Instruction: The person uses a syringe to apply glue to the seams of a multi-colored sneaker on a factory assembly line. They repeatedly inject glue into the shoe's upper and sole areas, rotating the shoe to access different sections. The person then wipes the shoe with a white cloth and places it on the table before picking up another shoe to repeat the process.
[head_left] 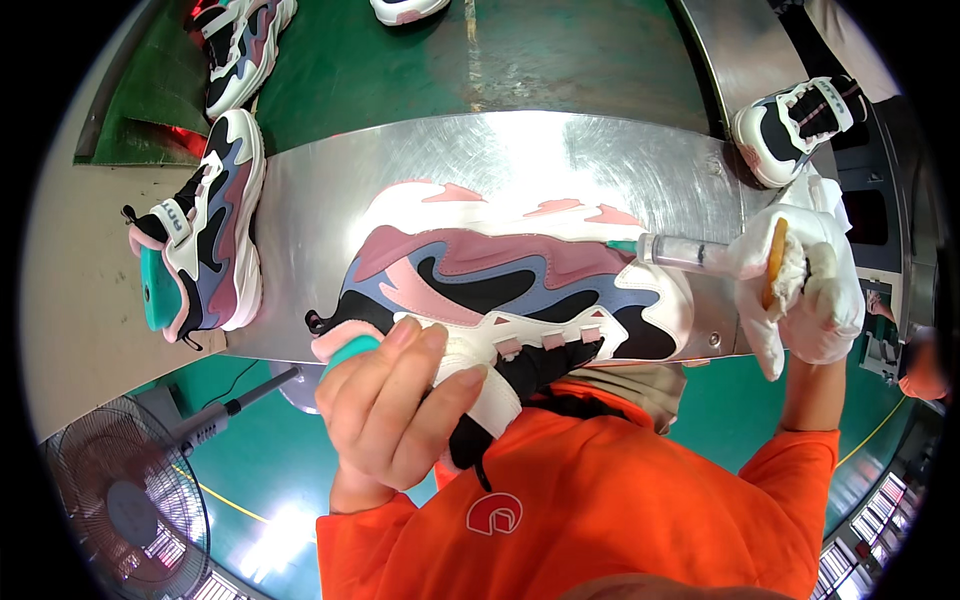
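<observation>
My bare left hand [390,410] is closed round the collar and strap of a sneaker [480,275], which lies on its side with its toe to the right. The upper is mauve, blue, black and white; the thick sole is white with pink patches. In a white glove, my right hand [825,295] grips a clear syringe [690,253]. Its teal tip meets the line between sole and upper near the toe; whether it touches I cannot tell. A tan-orange strip [775,262] and some white wadding show among the gloved fingers.
Beneath the sneaker runs a shiny metal ledge [300,190], bordering a green belt [580,70]. A similar sneaker with a teal insert [215,230] stands at left, others lie farther back, and one sneaker [795,130] sits at right. A floor fan [130,500] is lower left.
</observation>
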